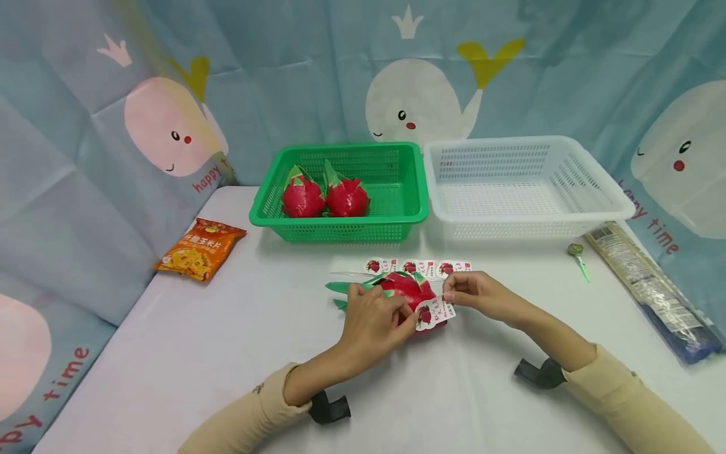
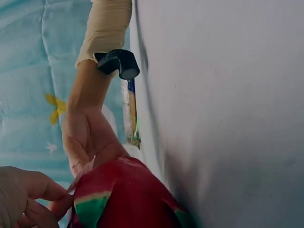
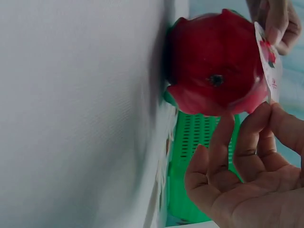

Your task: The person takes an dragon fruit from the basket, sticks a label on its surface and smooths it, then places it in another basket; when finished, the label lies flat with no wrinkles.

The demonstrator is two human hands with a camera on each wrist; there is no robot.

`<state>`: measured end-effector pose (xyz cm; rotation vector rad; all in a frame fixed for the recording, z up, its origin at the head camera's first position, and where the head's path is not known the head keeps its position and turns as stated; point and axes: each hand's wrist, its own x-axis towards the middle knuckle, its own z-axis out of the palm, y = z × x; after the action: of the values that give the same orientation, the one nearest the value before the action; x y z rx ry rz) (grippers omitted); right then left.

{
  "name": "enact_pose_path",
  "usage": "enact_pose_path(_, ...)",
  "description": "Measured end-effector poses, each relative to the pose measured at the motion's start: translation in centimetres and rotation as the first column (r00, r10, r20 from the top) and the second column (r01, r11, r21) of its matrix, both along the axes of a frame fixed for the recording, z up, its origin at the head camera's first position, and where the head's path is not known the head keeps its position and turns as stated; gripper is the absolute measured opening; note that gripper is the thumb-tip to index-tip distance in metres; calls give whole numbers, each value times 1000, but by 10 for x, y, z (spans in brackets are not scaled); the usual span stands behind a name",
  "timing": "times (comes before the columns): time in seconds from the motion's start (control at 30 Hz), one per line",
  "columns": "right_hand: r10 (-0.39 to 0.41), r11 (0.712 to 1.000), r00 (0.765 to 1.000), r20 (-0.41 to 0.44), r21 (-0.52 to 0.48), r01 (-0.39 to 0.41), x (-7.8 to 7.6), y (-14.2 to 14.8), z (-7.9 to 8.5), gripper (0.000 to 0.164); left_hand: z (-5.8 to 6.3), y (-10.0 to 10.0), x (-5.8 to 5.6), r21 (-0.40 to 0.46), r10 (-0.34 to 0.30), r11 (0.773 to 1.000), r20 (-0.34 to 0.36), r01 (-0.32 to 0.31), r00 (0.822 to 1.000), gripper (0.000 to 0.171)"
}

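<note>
A red dragon fruit with green-tipped scales lies on its side on the white table, leaves to the left. Across its near side is a white sticker label printed with a dragon fruit. My left hand pinches the label's left end between thumb and forefinger and partly covers the fruit. At the other end, my right hand pinches the label's upper right corner. In the right wrist view the label stands along the fruit's side, both hands at its ends, and the fruit's blossom end faces the camera.
Behind the fruit lies a strip of labels. A green basket holding two dragon fruits stands beside a white basket. An orange snack bag is at left; a lollipop and a long package lie right.
</note>
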<state>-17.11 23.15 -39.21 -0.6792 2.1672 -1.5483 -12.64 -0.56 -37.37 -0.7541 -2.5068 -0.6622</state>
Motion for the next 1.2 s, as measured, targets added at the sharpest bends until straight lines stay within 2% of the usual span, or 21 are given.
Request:
enact_pose_path(0.2, -5, 1000, 1000, 30, -30, 6, -5, -7, -10, 14, 2, 2, -3, -95, 25, 995, -38, -28, 999, 24)
enact_pose_path(0.27, -20, 999, 1000, 10, -29, 21, -4, -9, -14, 14, 3, 3, -3, -116, 31, 993, -46, -37, 998, 29)
enact_pose_path(0.37, -57, 998, 998, -27, -20, 57, -3, -12, -17, 15, 4, 2, -4, -123, 37, 991, -70, -45, 997, 25)
enact_pose_path(0.47, -111, 994, 992, -61, -8, 111, -4, -12, -17, 15, 1, 2, -7, -70, -17, 998, -106, 10, 994, 12)
enact_pose_path(0.57, -140, 990, 981, -137, -33, 137, -5, -11, -15, 15, -7, 1, -11, -18, -131, 991, -117, 130, 984, 16)
enact_pose_path(0.63, -112, 994, 972, -207, -34, 108, -4, -12, -13, 18, -13, -1, -13, 8, -197, 980, -108, 199, 975, 23)
enact_pose_path(0.7, -67, 997, 969, -238, 7, 71, -5, -14, -13, 26, -18, -4, -15, 22, -234, 971, -103, 237, 967, 32)
enact_pose_path(0.8, 13, 992, 980, -198, 128, 13, -7, -15, -15, 35, -22, -8, -18, 40, -268, 961, -109, 273, 957, 38)
enact_pose_path(0.9, 38, 974, 987, -157, 225, -1, -10, -8, -16, 36, -24, -11, -19, 56, -288, 954, -100, 294, 952, 41)
enact_pose_path(1.1, 85, 989, 984, -157, 134, -64, -15, -8, -13, 25, -29, -15, -22, 86, -313, 942, -125, 324, 942, 47)
enact_pose_path(1.2, 124, 982, 979, -162, 163, -97, -17, -8, -14, 23, -30, -16, -23, 92, -323, 937, -142, 337, 936, 49)
